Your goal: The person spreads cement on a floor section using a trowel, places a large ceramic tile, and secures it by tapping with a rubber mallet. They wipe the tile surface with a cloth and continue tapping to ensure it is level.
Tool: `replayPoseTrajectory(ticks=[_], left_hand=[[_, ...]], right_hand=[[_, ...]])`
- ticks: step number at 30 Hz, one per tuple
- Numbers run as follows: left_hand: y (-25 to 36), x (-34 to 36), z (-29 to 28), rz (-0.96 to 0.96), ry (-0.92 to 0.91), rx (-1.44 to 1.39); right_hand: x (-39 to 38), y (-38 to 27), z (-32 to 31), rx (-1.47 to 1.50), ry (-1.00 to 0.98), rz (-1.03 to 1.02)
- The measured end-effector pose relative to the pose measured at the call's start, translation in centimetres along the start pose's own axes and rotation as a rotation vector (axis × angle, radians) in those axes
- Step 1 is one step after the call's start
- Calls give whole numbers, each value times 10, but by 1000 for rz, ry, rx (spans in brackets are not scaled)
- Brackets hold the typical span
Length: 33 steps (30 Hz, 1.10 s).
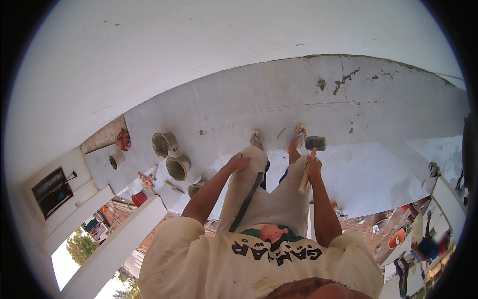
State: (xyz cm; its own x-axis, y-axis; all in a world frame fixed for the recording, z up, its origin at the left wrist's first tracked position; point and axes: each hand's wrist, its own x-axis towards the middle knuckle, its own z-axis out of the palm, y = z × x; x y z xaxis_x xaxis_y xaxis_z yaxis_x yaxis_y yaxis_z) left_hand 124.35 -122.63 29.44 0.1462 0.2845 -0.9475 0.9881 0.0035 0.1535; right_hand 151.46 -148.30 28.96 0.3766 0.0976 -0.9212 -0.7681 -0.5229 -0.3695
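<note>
My right hand [312, 167] grips the wooden handle of a black rubber mallet [315, 143], held upright by my right thigh with its head above my fingers. My left hand [239, 160] is at the left knee of my light trousers [269, 209], its fingers curled against the cloth. My feet in flip-flops [298, 135] stand on a grey tiled floor [249, 99].
Cement-stained buckets [178, 168], a trowel [173, 187] and a reddish cloth [123, 141] lie to my left. A red tub [139, 198] is near white pillars [124, 239]. A white wall [199, 35] runs ahead. At lower right, another person [428, 246] is near an orange tub [397, 238].
</note>
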Motion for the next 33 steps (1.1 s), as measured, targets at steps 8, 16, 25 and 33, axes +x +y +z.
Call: replayPoseTrajectory(ticks=[8, 16, 25, 33], left_hand=[[140, 387, -66, 29, 481, -118], [214, 590, -111, 19, 746, -51], [213, 627, -105, -62, 718, -94], [211, 637, -107, -32, 741, -206]], right_hand=[[117, 18, 113, 146, -133, 208], [157, -34, 158, 357, -239, 487], [174, -47, 168, 330, -182, 462], [184, -38, 166, 422, -171, 535]])
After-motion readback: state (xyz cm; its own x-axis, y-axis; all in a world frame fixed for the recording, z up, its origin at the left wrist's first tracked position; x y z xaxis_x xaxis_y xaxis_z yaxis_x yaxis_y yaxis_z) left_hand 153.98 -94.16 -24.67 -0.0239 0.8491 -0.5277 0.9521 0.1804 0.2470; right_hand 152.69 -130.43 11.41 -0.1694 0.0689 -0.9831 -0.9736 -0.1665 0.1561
